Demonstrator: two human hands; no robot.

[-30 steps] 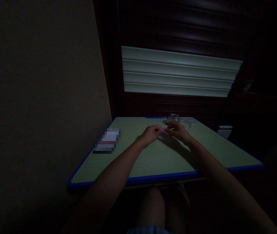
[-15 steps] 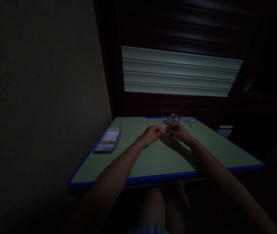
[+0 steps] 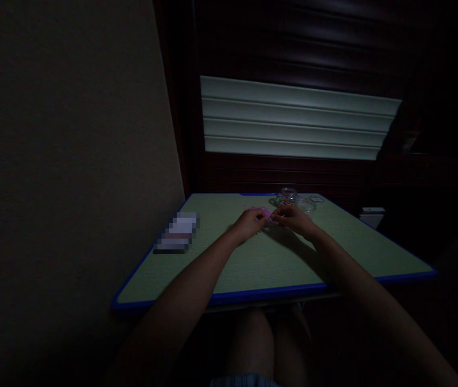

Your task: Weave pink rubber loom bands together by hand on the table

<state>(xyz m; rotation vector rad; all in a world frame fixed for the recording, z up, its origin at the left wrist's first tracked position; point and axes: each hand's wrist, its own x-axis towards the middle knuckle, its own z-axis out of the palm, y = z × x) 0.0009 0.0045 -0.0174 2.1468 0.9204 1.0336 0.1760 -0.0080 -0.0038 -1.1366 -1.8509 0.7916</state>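
A small pink item [image 3: 267, 213] lies between my two hands over the far half of the table; its kind is too small and dark to make out. My left hand [image 3: 249, 223] pinches it from the left with thumb and forefinger. From the right, my right hand [image 3: 296, 220] has its fingertips pressed together at the item's edge. More pink material [image 3: 253, 208] shows just behind my left hand. Close behind my right hand stands a clear jar [image 3: 288, 193] with several small colourful pieces in it, some ring-like.
Beside the jar is a clear round container or lid [image 3: 307, 206], with a flat round piece [image 3: 316, 200] further right. A blurred-out flat object [image 3: 177, 232] rests by the left edge of the green table [image 3: 237, 269], which has a blue rim. A wall [image 3: 71, 161] rises at the left.
My right hand has shifted slightly left, its fingertips closer to my left hand and the pink item. My left hand stays nearly in place.
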